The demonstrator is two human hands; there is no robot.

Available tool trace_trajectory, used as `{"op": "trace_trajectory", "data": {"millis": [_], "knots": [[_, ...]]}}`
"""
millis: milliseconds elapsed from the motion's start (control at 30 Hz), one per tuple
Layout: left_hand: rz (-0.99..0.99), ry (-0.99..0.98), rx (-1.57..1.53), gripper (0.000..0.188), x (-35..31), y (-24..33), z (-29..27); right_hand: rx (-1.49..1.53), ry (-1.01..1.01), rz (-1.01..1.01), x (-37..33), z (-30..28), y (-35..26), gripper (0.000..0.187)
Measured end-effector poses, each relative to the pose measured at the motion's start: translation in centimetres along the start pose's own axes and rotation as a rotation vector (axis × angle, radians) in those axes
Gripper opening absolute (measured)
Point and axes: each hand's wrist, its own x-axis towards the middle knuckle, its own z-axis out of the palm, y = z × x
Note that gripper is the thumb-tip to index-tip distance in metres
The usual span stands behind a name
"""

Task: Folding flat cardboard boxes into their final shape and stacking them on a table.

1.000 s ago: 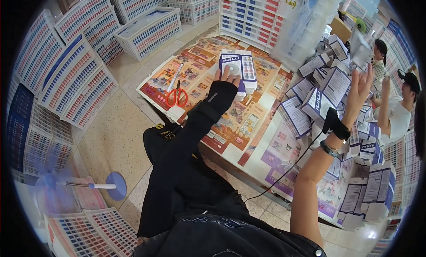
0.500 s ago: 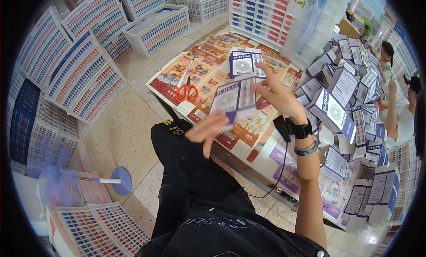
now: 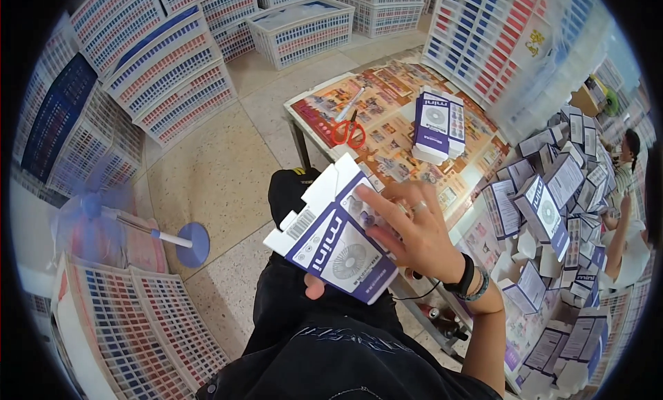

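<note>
A flat, folded carton, purple and white with a round fan picture, lies tilted above my lap with its end flaps spread out. My left hand is mostly behind it; just a fingertip shows at the lower left edge, and the hand supports the carton from beneath. My right hand, wearing a ring, has its thumb and fingers on the carton's right part. Beyond, a small stack of like cartons rests on the table. Red-handled scissors and a white pen lie left of it.
Many opened cartons are heaped on the table's right side, with people beyond. White crates stand stacked at the back and left. On the left stands a small fan with a blue round base. A cable hangs below the table edge.
The carton has come from over the table to above my lap and turned, its flaps now showing. My left hand has gone behind it. The view has shifted left.
</note>
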Motion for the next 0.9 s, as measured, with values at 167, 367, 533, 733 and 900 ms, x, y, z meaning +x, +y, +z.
{"op": "trace_trajectory", "data": {"millis": [167, 367, 533, 733, 900], "knots": [[-0.054, -0.105, 0.064, 0.101, 0.0, -0.5, 0.0, 0.066, -0.063, 0.011, 0.4, -0.5, -1.1, 0.079], [-0.124, -0.240, 0.141, 0.099, 0.1, -1.1, 0.5, 0.735, 0.037, 0.060, -0.2, 0.7, -0.6, 0.055], [-0.087, -0.221, 0.347, 0.098, -0.6, 0.3, 2.0, 1.049, 0.035, 0.138, -1.9, 0.8, -0.3, 0.022], [0.312, -0.289, 1.041, 0.093, -1.4, 1.2, 0.9, 1.194, 0.267, 0.426, -0.3, 0.4, -1.5, 0.062], [0.346, -0.342, 0.960, 0.064, -1.1, 1.2, 0.7, 1.349, 0.074, 0.386, -0.5, 0.7, 0.2, 0.059]]}}
